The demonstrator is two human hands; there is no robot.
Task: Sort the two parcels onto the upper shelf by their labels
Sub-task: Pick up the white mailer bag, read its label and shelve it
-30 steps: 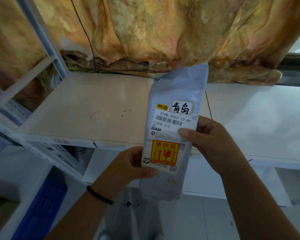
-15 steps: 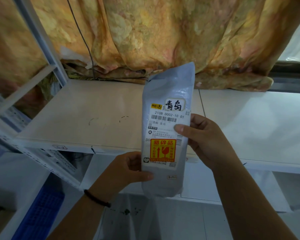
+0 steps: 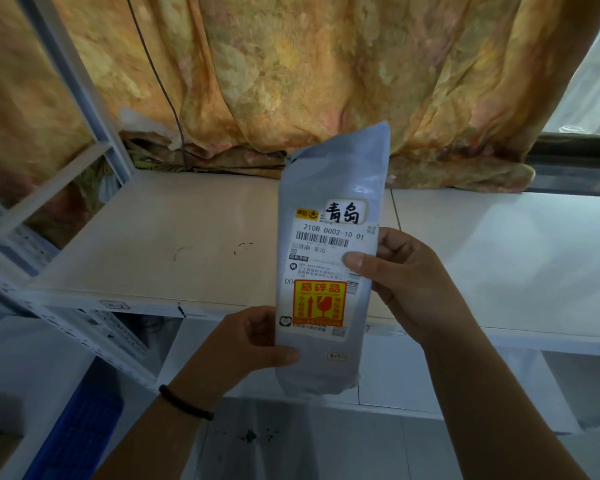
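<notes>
A grey plastic parcel (image 3: 329, 181) stands upright in front of me, held in both hands. It bears a white shipping label with a barcode, a handwritten tag and an orange fragile sticker. My left hand (image 3: 246, 344) grips its lower left edge, thumb on the front. My right hand (image 3: 406, 282) holds its right edge, thumb across the label. Behind the parcel lies the upper shelf (image 3: 160, 244), a pale board with small marks on it. Only this one parcel is in view.
A yellow-orange curtain (image 3: 291, 74) hangs behind the shelf, its hem resting on the board. A white metal upright (image 3: 80, 95) and perforated frame stand at the left. A lower shelf (image 3: 413, 375) sits below. A blue crate (image 3: 77, 434) is at the bottom left.
The parcel and both hands have drifted slightly left and down in view as my head tilted up. The grip is unchanged.
</notes>
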